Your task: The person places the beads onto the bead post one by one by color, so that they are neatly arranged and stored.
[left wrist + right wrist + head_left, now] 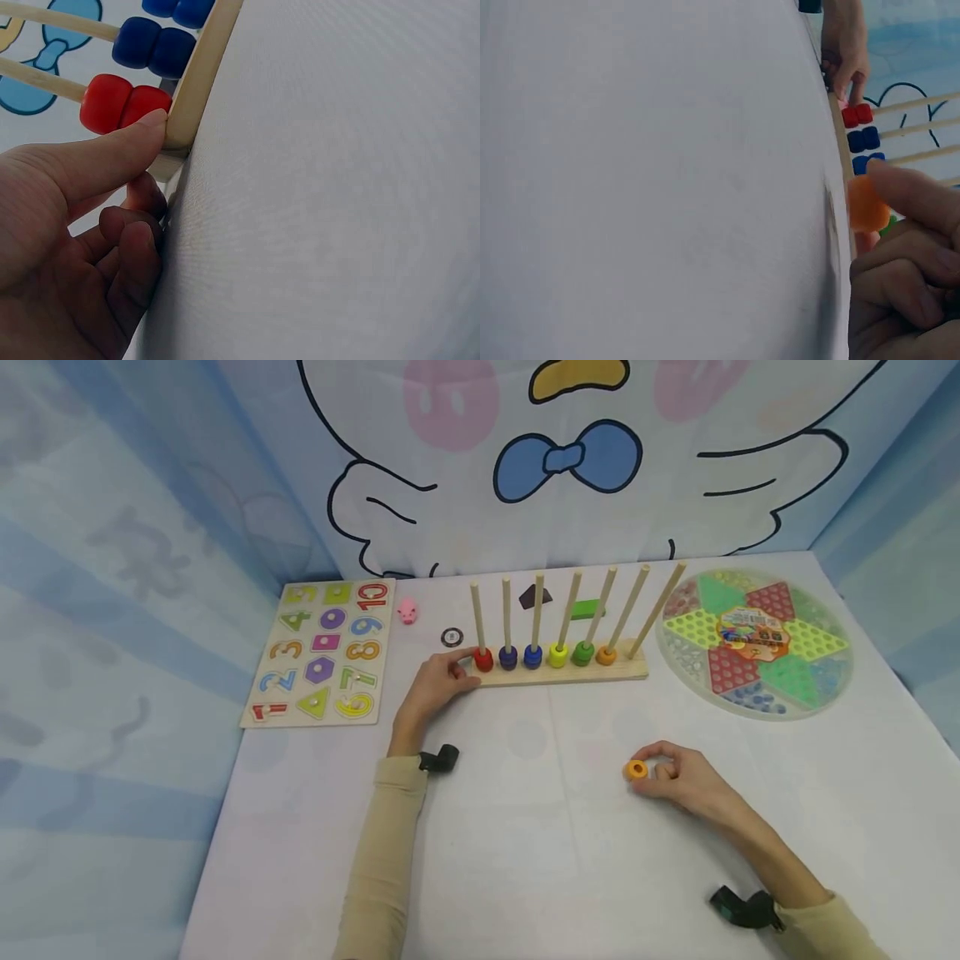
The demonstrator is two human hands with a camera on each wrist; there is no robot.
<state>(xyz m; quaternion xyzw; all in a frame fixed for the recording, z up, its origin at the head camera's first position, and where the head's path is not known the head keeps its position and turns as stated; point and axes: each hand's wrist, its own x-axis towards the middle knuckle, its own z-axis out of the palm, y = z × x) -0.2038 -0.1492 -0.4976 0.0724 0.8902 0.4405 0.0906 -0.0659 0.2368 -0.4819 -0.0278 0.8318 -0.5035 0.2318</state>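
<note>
A wooden peg rack (562, 676) with several upright rods stands toward the back of the table. From the left, its rods carry red beads (124, 103), two blue sets, yellow beads (557, 655), green beads (582, 653) and an orange bead (606, 655); the rightmost rod (660, 606) is bare. My left hand (437, 683) grips the left end of the rack's base, thumb beside the red beads. In front of the rack, toward the right, my right hand (693, 787) pinches a loose orange bead (636, 769) between thumb and index finger, its hole showing in the head view.
A wooden number puzzle board (384, 652) lies at the left, with a small pink pig figure (407, 611) and a round dark disc (452, 637) beside it. Behind the rack are a brown piece (528, 597) and a green block (587, 609). A round star-patterned game board (757, 643) lies at right.
</note>
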